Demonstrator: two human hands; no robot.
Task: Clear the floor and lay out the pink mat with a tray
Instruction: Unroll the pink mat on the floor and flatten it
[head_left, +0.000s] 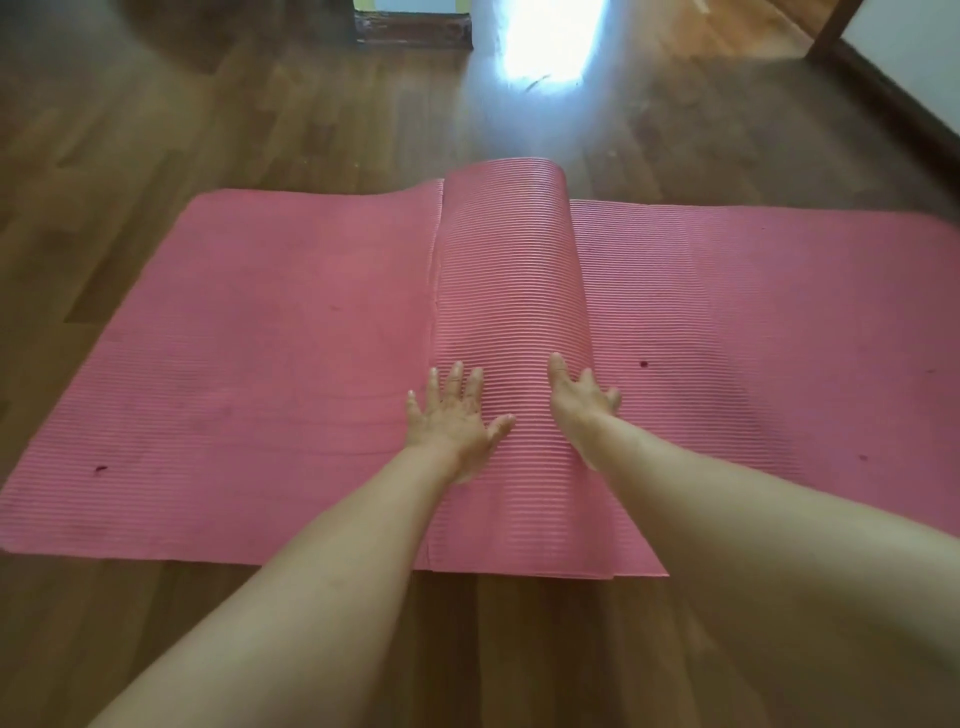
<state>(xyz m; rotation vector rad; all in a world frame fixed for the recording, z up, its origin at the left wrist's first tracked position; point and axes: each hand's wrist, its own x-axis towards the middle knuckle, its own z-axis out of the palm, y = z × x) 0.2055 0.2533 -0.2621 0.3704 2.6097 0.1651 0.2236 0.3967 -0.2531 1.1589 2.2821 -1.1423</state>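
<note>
A pink ribbed mat (249, 374) lies across the wooden floor, spread flat to the left and to the right. In the middle a raised, rolled hump of the mat (511, 270) runs from the near edge to the far edge. My left hand (454, 415) rests flat on the hump's left side, fingers spread. My right hand (582, 402) presses on the hump's right side, its fingers curling over the far slope. Neither hand holds anything. No tray is in view.
Brown wooden floor (156, 130) surrounds the mat. A bright patch of light (550, 41) falls on the floor at the back. A dark furniture base (413, 28) stands at the back centre, and a dark skirting with a white wall (904, 62) runs along the right.
</note>
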